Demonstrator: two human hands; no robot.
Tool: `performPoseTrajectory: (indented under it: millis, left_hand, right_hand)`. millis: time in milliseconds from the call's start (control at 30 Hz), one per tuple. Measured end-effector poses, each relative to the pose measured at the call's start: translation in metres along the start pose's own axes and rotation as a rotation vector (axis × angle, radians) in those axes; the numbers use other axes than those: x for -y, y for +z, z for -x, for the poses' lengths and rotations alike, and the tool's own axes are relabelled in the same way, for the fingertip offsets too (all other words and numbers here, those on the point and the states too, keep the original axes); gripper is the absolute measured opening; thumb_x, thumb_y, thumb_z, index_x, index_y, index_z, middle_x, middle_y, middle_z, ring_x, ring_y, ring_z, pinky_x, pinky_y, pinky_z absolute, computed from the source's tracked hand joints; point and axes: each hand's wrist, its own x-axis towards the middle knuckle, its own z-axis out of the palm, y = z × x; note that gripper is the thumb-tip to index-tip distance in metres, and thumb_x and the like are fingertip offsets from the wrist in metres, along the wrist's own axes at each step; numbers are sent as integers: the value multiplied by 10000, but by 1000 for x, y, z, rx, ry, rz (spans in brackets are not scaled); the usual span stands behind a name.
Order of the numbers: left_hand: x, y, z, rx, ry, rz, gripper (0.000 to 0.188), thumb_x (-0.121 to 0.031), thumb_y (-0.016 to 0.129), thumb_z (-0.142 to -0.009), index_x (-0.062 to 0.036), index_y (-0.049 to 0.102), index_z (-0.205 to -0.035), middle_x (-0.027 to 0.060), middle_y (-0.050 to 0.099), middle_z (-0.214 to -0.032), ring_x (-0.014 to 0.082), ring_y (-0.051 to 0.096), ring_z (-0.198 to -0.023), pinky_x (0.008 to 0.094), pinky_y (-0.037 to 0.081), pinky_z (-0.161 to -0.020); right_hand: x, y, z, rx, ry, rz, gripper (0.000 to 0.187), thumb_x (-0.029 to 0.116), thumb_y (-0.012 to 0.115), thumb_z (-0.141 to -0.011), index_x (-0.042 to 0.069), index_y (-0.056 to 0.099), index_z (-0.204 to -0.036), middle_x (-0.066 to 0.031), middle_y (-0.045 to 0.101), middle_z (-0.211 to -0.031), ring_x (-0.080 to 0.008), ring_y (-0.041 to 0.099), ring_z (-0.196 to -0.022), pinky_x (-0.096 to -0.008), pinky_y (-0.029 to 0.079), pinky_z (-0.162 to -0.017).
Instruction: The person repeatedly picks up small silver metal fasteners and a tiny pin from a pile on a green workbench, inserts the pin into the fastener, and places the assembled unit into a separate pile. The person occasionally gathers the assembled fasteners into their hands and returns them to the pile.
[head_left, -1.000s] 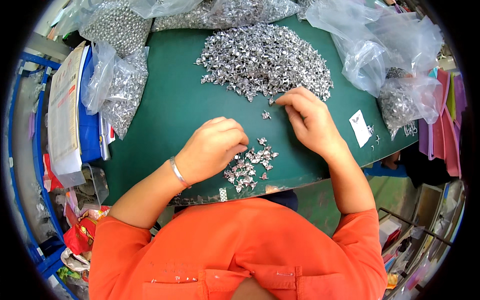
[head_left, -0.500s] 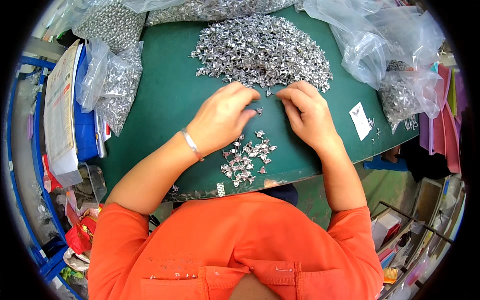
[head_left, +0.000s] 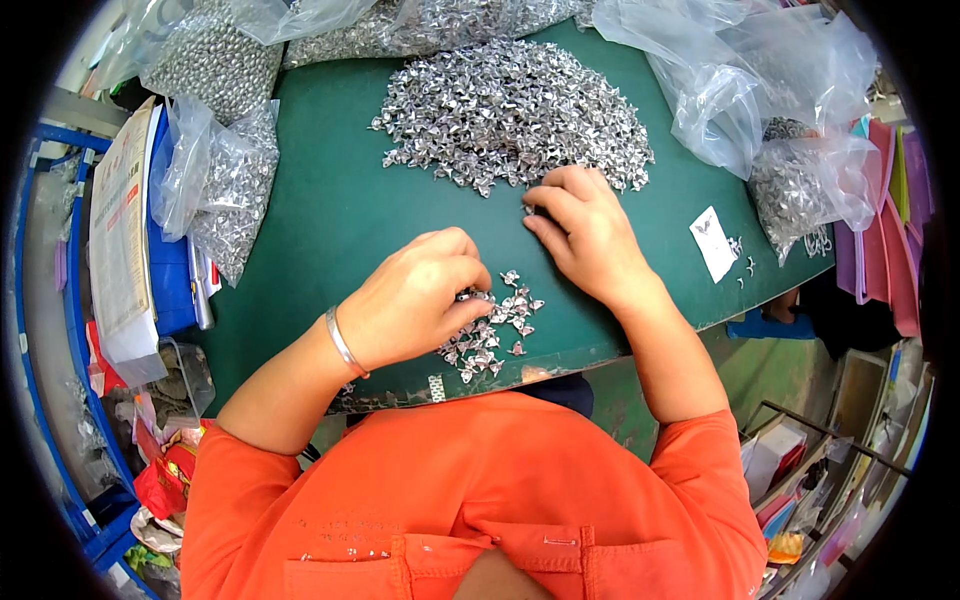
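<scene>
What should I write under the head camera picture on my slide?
Left hand by a little cluster of silvery pieces, right hand by the big heap, at a green table.

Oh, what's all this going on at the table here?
A person in an orange shirt is handling small silvery pieces with bare hands at a green table. The right hand is at the near edge of the big pile, fingertips close together. The left hand is by the small pile, nearer the body. Whether either hand grips a piece is hard to tell. Clear bags of metal parts lie around the far edges.
</scene>
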Motion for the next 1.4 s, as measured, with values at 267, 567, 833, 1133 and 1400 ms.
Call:
performPoseTrajectory:
  millis: [267, 567, 833, 1133, 1400]
  left_hand:
    - [-21, -2, 1, -120, -11, 19, 181, -39, 750, -812, -26, 648, -961, 117, 609, -939, 300, 615, -846, 370, 507, -736]
    - [10, 4, 8, -245, -155, -88, 157, 28, 695, -828, -15, 589, -936, 143, 557, -895, 328, 608, -809, 393, 505, -708]
    - [21, 11, -15, -281, -73, -34, 155, -11, 705, -840, -5, 611, -963, 147, 584, -900, 328, 620, -812, 396, 510, -727]
    - [28, 15, -12, -275, -75, -71, 149, 10, 728, -833, -4, 641, -953, 124, 608, -887, 276, 655, -760, 375, 539, -695]
    - [23, 7, -17, -319, -47, -75, 131, 17, 675, -873, -15, 663, -999, 115, 624, -932, 272, 655, -833, 355, 535, -737]
  right_hand:
    - [19, -10, 5, 324, -35, -515, 211, -57, 643, -767, 30, 675, -956, -130, 643, -1024, -352, 637, -944, -428, 530, -813]
    - [11, 2, -19, 244, -95, -215, 374, -91, 579, -769, 5, 656, -1122, -160, 616, -1151, -370, 594, -1079, -425, 504, -928]
    - [23, -1, 2, 45, 112, -178, 217, -6, 663, -836, 27, 673, -1051, -128, 642, -991, -352, 627, -956, -427, 524, -822]
    - [22, -7, 20, 26, 80, -102, 106, 24, 698, -836, 25, 682, -940, -115, 647, -938, -334, 644, -876, -411, 544, -767]
    - [21, 4, 14, -40, 216, -74, 136, 46, 710, -846, 18, 697, -979, -147, 659, -1004, -345, 638, -980, -416, 518, -852]
